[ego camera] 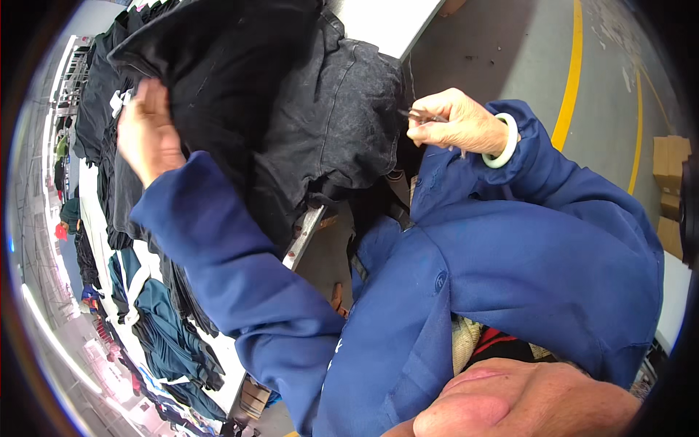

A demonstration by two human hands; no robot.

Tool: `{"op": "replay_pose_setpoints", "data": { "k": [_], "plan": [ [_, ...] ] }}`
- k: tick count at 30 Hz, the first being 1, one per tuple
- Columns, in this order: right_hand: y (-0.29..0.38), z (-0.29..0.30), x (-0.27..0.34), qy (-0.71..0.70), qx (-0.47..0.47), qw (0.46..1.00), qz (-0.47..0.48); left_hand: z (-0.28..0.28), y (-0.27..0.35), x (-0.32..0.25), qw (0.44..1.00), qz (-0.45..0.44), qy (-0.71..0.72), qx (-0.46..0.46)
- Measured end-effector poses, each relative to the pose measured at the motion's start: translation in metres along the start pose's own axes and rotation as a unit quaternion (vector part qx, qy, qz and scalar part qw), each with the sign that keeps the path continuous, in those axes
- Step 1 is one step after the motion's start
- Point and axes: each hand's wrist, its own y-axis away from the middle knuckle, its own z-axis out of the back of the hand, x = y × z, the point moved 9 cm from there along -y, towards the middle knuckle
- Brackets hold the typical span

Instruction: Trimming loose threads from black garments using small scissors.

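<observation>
A black denim-like garment (349,109) is spread in front of me, draped over the near edge of a white table (390,22). My left hand (150,134), blurred by motion, is at the garment's left side, fingers stretched out against a lifted dark fold (218,60). I see nothing gripped in it. My right hand (458,123) is just off the garment's right edge, its fingers closed around a small metal tool (425,116), probably thread snips. The tool's tip points at the cloth; whether it touches is unclear. A pale bangle (502,141) rings my right wrist.
More dark garments (101,125) are heaped along the table's left. Teal clothing with white ties (164,311) lies farther down. A bare metal-edged table rim (303,237) shows beneath the cloth. Cardboard boxes (670,164) stand on the floor at right, beyond a yellow line (570,76).
</observation>
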Motion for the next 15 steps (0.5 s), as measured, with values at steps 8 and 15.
{"op": "replay_pose_setpoints", "data": {
  "k": [8, 15],
  "plan": [
    [0.002, -0.040, 0.003, 0.278, -0.055, 0.928, 0.242, 0.008, 0.047, 0.010, 0.999, -0.039, 0.029, 0.002],
    [-0.005, -0.061, -0.010, 0.484, -0.192, 0.750, 0.407, -0.031, 0.264, 0.036, 0.984, 0.063, -0.125, 0.108]
  ]
}}
